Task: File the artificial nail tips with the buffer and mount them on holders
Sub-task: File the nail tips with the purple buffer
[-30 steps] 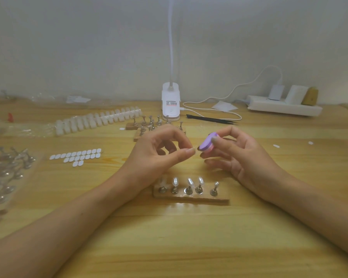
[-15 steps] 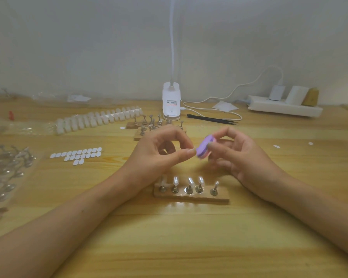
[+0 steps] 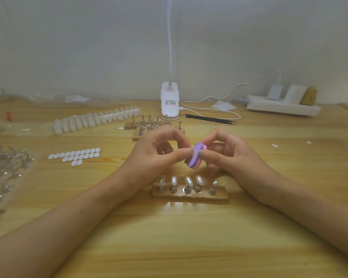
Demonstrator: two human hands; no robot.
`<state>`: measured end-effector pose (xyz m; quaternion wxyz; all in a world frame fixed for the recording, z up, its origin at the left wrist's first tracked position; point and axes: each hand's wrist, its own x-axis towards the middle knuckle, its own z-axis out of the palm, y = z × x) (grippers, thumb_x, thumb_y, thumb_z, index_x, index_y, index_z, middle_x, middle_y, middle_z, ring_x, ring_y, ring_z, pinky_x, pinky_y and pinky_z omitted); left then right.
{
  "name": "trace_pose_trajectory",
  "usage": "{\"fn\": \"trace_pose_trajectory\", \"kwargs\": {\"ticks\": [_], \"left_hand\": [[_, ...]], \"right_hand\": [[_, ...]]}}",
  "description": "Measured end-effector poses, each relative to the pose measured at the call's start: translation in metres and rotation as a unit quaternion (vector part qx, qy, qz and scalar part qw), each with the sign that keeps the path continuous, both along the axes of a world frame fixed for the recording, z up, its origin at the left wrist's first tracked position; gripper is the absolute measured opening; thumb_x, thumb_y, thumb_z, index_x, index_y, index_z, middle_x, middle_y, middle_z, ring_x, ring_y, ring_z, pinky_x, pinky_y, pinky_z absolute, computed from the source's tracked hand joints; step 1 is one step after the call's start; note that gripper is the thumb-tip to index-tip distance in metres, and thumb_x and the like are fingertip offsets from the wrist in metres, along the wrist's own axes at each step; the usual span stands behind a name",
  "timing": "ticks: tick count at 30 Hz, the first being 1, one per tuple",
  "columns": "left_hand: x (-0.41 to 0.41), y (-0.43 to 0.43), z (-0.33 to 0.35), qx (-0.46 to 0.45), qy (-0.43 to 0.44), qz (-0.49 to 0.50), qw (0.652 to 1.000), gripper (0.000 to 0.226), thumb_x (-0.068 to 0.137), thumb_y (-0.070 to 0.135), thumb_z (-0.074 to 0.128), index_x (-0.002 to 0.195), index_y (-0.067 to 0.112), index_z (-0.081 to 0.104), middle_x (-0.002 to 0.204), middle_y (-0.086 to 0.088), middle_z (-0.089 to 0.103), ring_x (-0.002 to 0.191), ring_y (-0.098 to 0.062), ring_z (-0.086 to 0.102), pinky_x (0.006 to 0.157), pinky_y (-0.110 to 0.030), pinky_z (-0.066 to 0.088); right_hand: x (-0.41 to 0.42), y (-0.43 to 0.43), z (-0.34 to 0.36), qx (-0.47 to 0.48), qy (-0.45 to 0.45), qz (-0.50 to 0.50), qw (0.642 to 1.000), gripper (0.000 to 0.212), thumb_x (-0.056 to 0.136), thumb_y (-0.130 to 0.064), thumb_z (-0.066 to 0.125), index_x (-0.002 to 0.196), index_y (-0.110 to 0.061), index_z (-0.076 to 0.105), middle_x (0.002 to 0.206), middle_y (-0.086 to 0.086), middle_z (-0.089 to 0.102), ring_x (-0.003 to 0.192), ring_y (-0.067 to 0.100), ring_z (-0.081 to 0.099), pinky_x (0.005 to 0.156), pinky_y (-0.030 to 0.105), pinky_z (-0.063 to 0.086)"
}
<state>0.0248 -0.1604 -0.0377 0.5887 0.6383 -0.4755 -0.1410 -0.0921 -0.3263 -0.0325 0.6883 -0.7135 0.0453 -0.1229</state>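
The only print in view is on a small label [image 3: 169, 102] on the front of the white lamp base [image 3: 169, 91], which stands at the back of the table [image 3: 189, 247]. It shows a dark mark at its left and a few short rows of tiny characters beside and below that mark. The characters are too small and blurred to make out, so no word, brand or number can be read.
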Motion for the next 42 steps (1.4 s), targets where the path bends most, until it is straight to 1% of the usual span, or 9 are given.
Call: {"fn": "trace_pose_trajectory", "kwargs": {"ticks": [4,7,11,14,17,20,30,38,42], "left_hand": [[-0.0009,-0.0003,0.0000,0.006,-0.011,0.001,1.000,0.015,0.087,0.014,0.074,0.077,0.020,0.065,0.080,0.015,0.060,0.057,-0.001,0.045,0.057,-0.010,0.036],[-0.0006,-0.0009,0.0006,0.007,-0.004,0.001,1.000,0.010,0.084,0.020,0.072,0.078,0.019,0.065,0.080,0.013,0.061,0.059,-0.002,0.046,0.058,-0.012,0.037],[-0.0005,-0.0009,0.0005,0.013,-0.003,0.006,1.000,0.011,0.084,0.022,0.074,0.077,0.022,0.065,0.083,0.013,0.062,0.059,-0.004,0.047,0.058,-0.013,0.038],[-0.0009,-0.0003,0.0002,0.015,-0.003,0.010,1.000,0.011,0.083,0.025,0.074,0.077,0.023,0.065,0.082,0.014,0.062,0.060,-0.004,0.048,0.058,-0.013,0.039],[-0.0019,-0.0005,0.0002,0.021,-0.017,0.011,1.000,0.012,0.083,0.026,0.073,0.075,0.029,0.064,0.086,0.015,0.061,0.062,-0.004,0.049,0.061,-0.014,0.041],[-0.0018,-0.0007,0.0004,0.022,-0.020,0.010,1.000,0.013,0.083,0.025,0.073,0.074,0.030,0.065,0.086,0.014,0.061,0.064,-0.004,0.050,0.061,-0.015,0.041],[-0.0013,-0.0008,0.0013,0.020,-0.007,0.016,1.000,0.011,0.081,0.027,0.074,0.074,0.028,0.066,0.086,0.010,0.063,0.063,-0.004,0.049,0.059,-0.015,0.039],[-0.0007,-0.0006,0.0010,0.023,-0.008,0.018,1.000,0.010,0.081,0.027,0.074,0.075,0.028,0.066,0.086,0.009,0.063,0.065,-0.006,0.050,0.058,-0.015,0.039],[-0.0011,-0.0014,0.0014,0.021,0.001,0.020,1.000,0.010,0.079,0.029,0.074,0.073,0.029,0.066,0.085,0.007,0.064,0.064,-0.005,0.050,0.057,-0.014,0.038]], "right_hand": [[0.0006,-0.0020,-0.0016,0.052,-0.025,-0.050,0.997,0.029,0.074,-0.028,0.072,0.094,-0.013,0.057,0.080,0.004,0.075,0.056,0.008,0.050,0.055,0.023,0.051],[-0.0001,0.0007,0.0000,-0.008,-0.004,-0.016,1.000,0.028,0.074,-0.027,0.074,0.091,-0.014,0.058,0.083,0.005,0.076,0.057,0.006,0.058,0.054,0.022,0.049],[0.0006,-0.0007,-0.0009,0.038,-0.020,-0.052,0.998,0.029,0.073,-0.027,0.073,0.093,-0.013,0.057,0.083,0.006,0.076,0.058,0.005,0.059,0.051,0.020,0.047],[0.0006,0.0021,-0.0006,-0.001,-0.011,-0.018,1.000,0.029,0.075,-0.026,0.073,0.093,-0.011,0.056,0.086,0.008,0.077,0.063,0.008,0.065,0.051,0.019,0.047],[0.0012,-0.0022,-0.0011,0.047,-0.032,-0.059,0.997,0.028,0.076,-0.027,0.071,0.094,-0.011,0.056,0.083,0.006,0.076,0.061,0.004,0.062,0.052,0.019,0.048],[0.0015,-0.0014,-0.0006,0.025,-0.016,-0.027,0.999,0.025,0.076,-0.025,0.073,0.091,-0.013,0.056,0.084,0.008,0.076,0.065,0.008,0.068,0.054,0.018,0.049],[0.0021,-0.0027,-0.0021,0.029,-0.031,-0.044,0.998,0.029,0.076,-0.030,0.071,0.093,-0.013,0.055,0.080,0.006,0.076,0.059,0.003,0.061,0.054,0.016,0.046],[0.0002,-0.0008,-0.0022,-0.012,-0.024,-0.024,0.999,0.030,0.075,-0.030,0.074,0.092,-0.014,0.055,0.089,0.011,0.077,0.072,0.013,0.067,0.055,0.019,0.046],[0.0005,0.0012,-0.0019,-0.011,-0.033,-0.026,0.999,0.031,0.076,-0.030,0.073,0.093,-0.011,0.054,0.086,0.009,0.077,0.061,0.010,0.063,0.052,0.019,0.045]]}}
